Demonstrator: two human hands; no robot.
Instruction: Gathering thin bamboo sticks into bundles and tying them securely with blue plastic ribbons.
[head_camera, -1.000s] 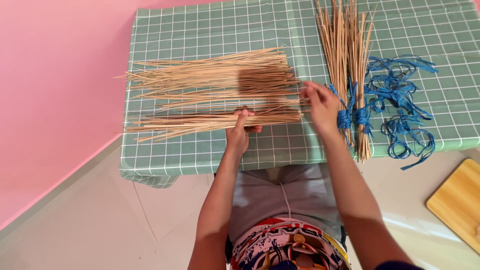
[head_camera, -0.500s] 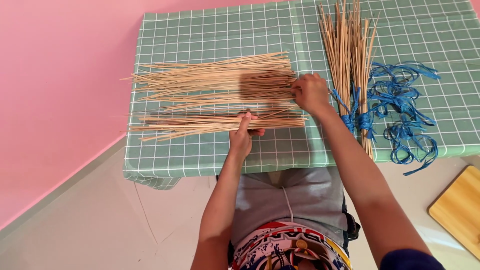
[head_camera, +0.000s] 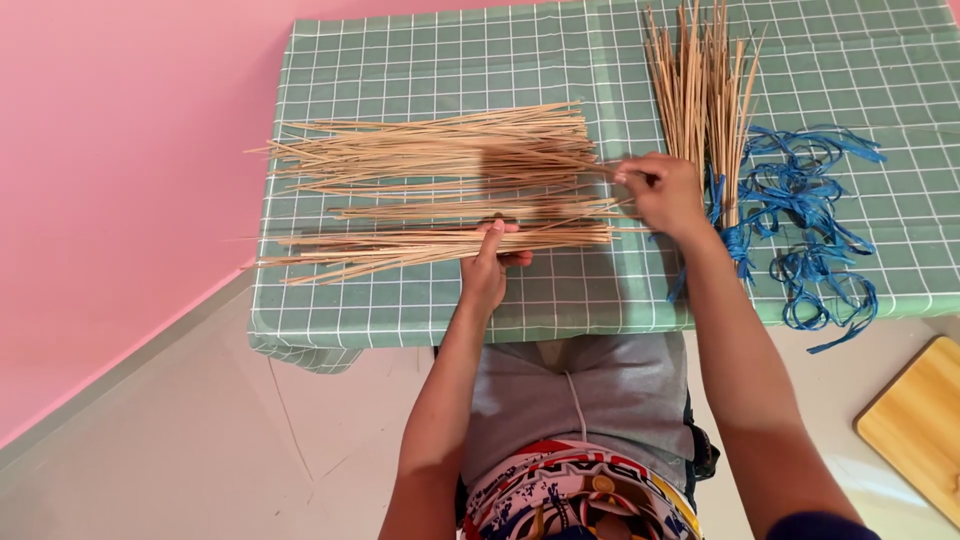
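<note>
Left hand (head_camera: 490, 262) clamped on near bundle of thin sticks (head_camera: 430, 245), long axis left-right across the green checked table (head_camera: 420, 50). Right hand (head_camera: 665, 190) pinches 1 stick end of the upper pile (head_camera: 440, 160) (same left-right lie). Upright bundle (head_camera: 705, 90) and blue cords (head_camera: 810, 200) lie just right.

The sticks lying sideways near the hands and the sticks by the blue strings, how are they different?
The sideways sticks lie across the table, left to right; the sticks by the blue strings point away from the person. The sideways sticks are spread out loosely in a wide pile; the others sit tighter together. Both hands, left hand and right hand, touch the sideways pile. Both piles are thin, tan and long.
</note>
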